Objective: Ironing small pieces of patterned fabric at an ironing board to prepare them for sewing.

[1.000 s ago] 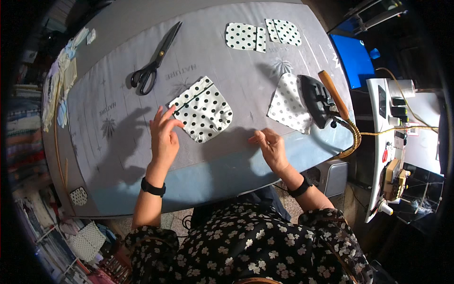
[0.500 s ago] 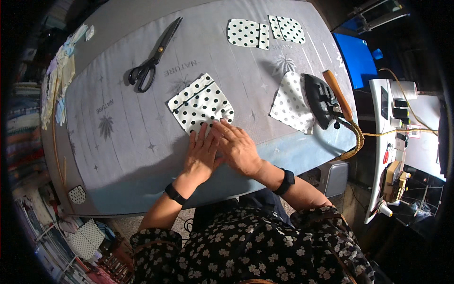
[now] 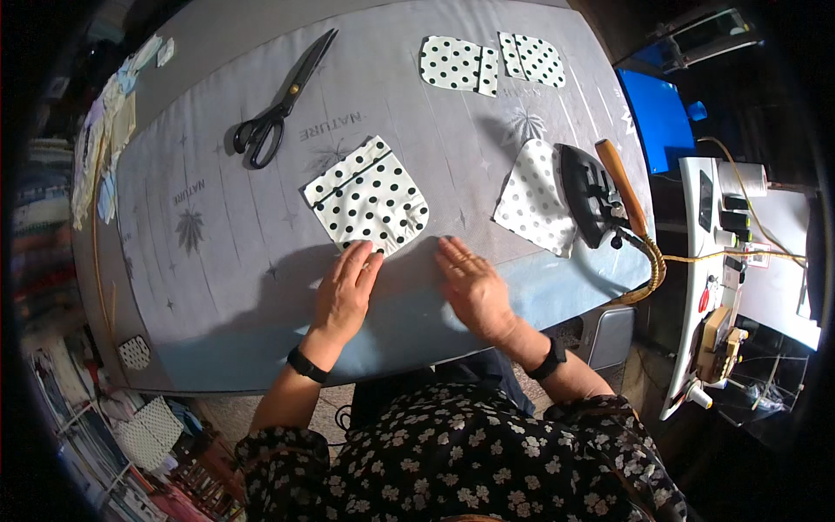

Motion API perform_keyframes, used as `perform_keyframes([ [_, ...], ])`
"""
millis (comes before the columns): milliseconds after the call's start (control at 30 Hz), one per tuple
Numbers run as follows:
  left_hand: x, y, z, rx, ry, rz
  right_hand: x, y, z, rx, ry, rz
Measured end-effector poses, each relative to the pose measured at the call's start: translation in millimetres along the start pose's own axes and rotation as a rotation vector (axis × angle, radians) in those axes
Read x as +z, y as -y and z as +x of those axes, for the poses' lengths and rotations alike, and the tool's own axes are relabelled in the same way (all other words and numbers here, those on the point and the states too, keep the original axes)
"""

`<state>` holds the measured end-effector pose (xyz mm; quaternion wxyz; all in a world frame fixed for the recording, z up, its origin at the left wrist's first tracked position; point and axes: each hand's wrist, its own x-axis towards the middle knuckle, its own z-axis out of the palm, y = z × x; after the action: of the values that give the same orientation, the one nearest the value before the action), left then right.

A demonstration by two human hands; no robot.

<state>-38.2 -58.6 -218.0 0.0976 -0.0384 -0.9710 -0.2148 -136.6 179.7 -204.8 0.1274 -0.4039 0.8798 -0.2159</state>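
White, black-dotted, round-bottomed cloth pc (image 3: 372, 198) lies just ahead of our L fingers (image 3: 355, 260), extended & ungripping at its near edge; R fingers (image 3: 457, 256) likewise loose, just beside. Prob. light, soft, crease-prone: we'd pinch its straight band (image 3: 348, 171) beyond L fingers.

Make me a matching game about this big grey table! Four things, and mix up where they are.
1. Long black metal scissors
2. Black iron with brown handle
3. Large white cloth with black dots
4. Flat bright blue panel

A. Past the right edge of the grey table
B. Nearest the bare left hand
C. Table's upper left
D. Beside the white grey-dotted cloth

Pairs: 1-C, 2-D, 3-B, 4-A
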Motion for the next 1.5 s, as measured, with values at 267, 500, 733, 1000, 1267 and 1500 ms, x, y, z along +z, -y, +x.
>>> perform_keyframes([
  [267, -6.2, -3.0, 8.7, -0.033, 0.063, 0.017, 16.8, 21.8, 49.9, -0.103, -0.063, 0.0],
  [500, -24.8, 28.3, -25.0, -0.127, 0.029, -0.1, -93.9, -88.5, 17.3, 0.086, -0.512, 0.001],
  [733, -11.2, -1.3, -25.7, -0.227, 0.134, 0.041, -187.8, -140.4, 10.5, 0.259, -0.31, -0.483],
  [1000, -8.1, -16.3, -47.0, -0.208, 0.286, 0.041, -201.0, -198.8, 20.7, 0.721, -0.004, 0.398],
  [1267, -13.8, -1.8, -58.2, -0.243, 0.125, 0.001, -197.1, -73.3, 51.4, 0.437, 0.077, -0.102],
  [1500, -26.5, -8.3, -35.8, -0.143, 0.207, 0.069, -116.6, 25.0, 126.6, 0.07, 0.179, -0.111],
])
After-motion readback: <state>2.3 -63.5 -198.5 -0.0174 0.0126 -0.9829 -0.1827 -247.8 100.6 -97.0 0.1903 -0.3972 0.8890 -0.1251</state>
